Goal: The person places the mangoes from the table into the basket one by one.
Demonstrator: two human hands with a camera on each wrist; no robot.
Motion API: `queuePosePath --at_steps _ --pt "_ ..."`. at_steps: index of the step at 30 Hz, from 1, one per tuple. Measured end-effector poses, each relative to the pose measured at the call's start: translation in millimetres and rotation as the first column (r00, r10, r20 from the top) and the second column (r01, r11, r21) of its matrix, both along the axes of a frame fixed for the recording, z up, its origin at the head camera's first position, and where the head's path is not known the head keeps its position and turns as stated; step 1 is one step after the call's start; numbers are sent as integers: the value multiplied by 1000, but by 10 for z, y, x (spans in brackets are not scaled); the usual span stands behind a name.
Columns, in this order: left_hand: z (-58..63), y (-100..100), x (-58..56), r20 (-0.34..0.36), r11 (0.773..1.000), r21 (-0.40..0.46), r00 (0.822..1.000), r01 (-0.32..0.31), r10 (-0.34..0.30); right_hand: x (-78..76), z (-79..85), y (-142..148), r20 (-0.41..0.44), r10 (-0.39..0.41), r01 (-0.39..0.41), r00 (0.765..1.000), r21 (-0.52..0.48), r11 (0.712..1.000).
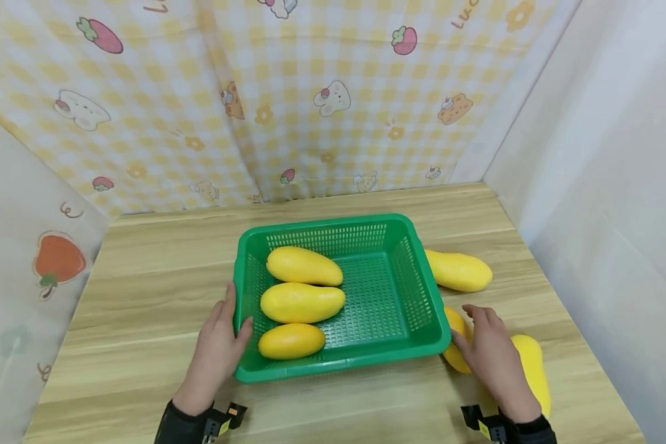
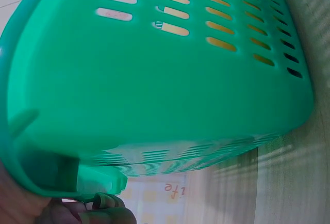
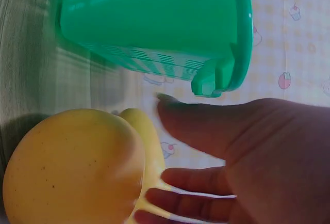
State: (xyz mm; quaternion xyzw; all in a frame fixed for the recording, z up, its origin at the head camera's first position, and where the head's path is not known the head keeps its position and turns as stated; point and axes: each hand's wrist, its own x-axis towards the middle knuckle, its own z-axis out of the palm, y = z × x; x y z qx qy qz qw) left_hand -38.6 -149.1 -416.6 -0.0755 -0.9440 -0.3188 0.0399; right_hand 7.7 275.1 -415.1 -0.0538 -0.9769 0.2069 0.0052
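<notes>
A green plastic basket (image 1: 344,364) with slotted walls holds three yellow mangoes lying in a column along its left side: an upper mango (image 1: 304,266), a middle mango (image 1: 302,303) and a lower mango (image 1: 291,341). My left hand (image 1: 213,351) grips the basket's left rim, its thumb over the rim. Beside the right wall, my right hand (image 1: 494,351) has its fingers spread, with the thumb near the rim. Close under it lies an orange-yellow mango (image 3: 72,167), partly hidden by basket and hand. Nothing is held in the right hand.
Another mango (image 1: 463,272) touches the basket's right side in the head view, and a larger yellow one (image 1: 533,373) lies right of my right wrist. A wooden table (image 1: 161,277) carries everything. Patterned cloth (image 1: 288,123) hangs behind, with pale cloth walls at both sides.
</notes>
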Motion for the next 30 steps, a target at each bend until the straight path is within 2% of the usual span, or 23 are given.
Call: queuePosePath --at_steps 7,13,20,25,30 --pt "12 26 -1 20 1000 18 1000 -13 13 -21 -32 -18 140 24 -31 990 48 998" --pt "-2 31 5 22 1000 13 999 -25 24 -49 -33 -33 206 10 -22 979 53 998" --pt "8 26 12 5 999 39 1000 -26 26 -113 -48 -26 237 -7 1 972 24 1000" --pt "-11 1 40 17 999 40 999 -33 32 -135 -83 -11 274 7 -10 962 10 1000" --pt "-23 -5 35 23 999 43 999 -27 26 -124 -121 80 269 32 -34 963 5 999"
